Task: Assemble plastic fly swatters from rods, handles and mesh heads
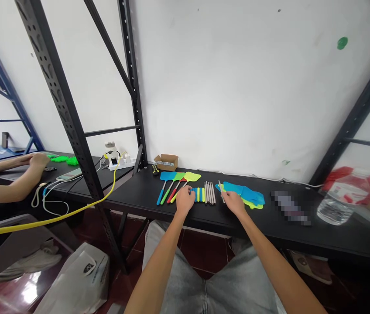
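Observation:
My left hand (pixel 185 199) is closed at the left end of a row of short blue and yellow plastic handles (pixel 199 195). Its fingers seem to pinch a blue handle, though they cover most of it. A thin metal rod (pixel 220 188) stands tilted in the closed fingers of my right hand (pixel 233 203). Between my hands, several more metal rods (pixel 210 193) lie side by side. Right behind my right hand is a pile of blue and yellow fly swatter heads (pixel 245 194). Several whole fly swatters (pixel 173 187), in blue, green, red and yellow, lie to the left of my left hand.
An open cardboard box (pixel 166 162) and a black-and-yellow object (pixel 155 170) stand at the back left of the black table (pixel 132 192). A big clear plastic bottle (pixel 337 205) stands right. A yellow cable (pixel 73 214) crosses on the left, near another person's hands (pixel 37 161).

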{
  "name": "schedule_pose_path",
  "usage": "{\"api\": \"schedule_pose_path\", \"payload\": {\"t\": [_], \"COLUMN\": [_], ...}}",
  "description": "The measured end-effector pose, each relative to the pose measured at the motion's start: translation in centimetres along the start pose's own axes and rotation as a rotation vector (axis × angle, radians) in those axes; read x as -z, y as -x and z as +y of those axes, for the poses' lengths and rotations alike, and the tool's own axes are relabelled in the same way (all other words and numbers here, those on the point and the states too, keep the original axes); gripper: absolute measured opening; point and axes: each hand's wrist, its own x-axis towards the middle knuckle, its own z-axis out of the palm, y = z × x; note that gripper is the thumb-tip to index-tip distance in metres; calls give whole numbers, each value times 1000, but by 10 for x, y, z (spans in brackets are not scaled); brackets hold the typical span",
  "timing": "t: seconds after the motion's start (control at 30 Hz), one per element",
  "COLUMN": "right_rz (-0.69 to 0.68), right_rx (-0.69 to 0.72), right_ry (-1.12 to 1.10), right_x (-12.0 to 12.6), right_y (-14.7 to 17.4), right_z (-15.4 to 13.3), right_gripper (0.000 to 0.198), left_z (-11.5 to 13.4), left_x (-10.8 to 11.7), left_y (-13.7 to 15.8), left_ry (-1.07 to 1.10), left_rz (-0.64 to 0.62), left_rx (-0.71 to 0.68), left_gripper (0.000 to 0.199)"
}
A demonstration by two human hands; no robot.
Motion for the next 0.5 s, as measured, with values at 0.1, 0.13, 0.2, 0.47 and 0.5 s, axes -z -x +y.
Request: {"api": "schedule_pose_path", "payload": {"t": [0.1,0.13,0.2,0.47,0.5], "right_rz": [75,94,113,100,100], "right_rx": [-52,-66,-94,-107,-104], "right_ry": [-417,-554,-765,-865,-864], "right_x": [5,6,7,8,8], "right_y": [2,3,4,7,7], "right_z": [6,7,8,5,6], "right_gripper": [40,40,38,31,31], "left_z": [0,0,0,4,5], "left_x": [0,0,1,-3,-4], "left_y": [0,0,1,7,8], "left_ry": [6,6,-1,-214,-260], "left_rz": [-2,-2,-1,43,56], "left_rx": [-3,-3,-7,-5,17], "left_gripper": [26,26,26,26,26]}}
